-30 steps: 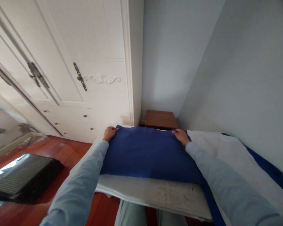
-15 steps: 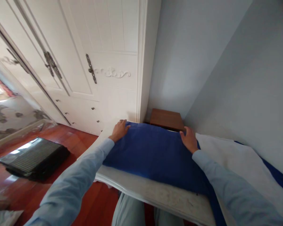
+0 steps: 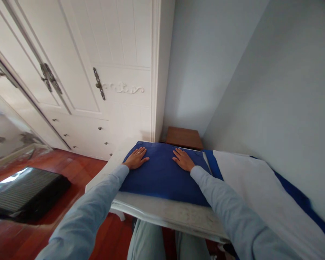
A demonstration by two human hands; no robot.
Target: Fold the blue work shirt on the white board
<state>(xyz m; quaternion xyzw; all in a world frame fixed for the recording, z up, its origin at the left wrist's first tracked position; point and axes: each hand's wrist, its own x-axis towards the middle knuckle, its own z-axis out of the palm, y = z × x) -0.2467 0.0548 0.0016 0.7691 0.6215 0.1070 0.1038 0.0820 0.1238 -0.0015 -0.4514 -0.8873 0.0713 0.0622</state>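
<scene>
Your 2 hands lie flat, palms down, fingers spread, gripping nothing. Your left hand [image 3: 136, 159] presses the far-left part of the blue cloth [image 3: 162, 175]; your right hand [image 3: 183, 160] presses it near the far middle, well apart from the left. Both sleeves are light blue.

The blue cloth is spread flat over the near end of a white table [image 3: 165, 213], its far edge at the table's far edge. A bare strip of tabletop, a bit stained, shows along the near side. Just right of the cloth, touching it, lies a white sheet [image 3: 260, 187] with a blue border, running along the grey wall [image 3: 273, 90].

Past the table, in the corner, stands a small brown wooden stand [image 3: 183, 137]. On the left, a white wardrobe [image 3: 103, 72] with dark metal handles. A black ribbed panel [image 3: 24, 193] lies on the red wood floor [image 3: 70, 169], well left of the table.
</scene>
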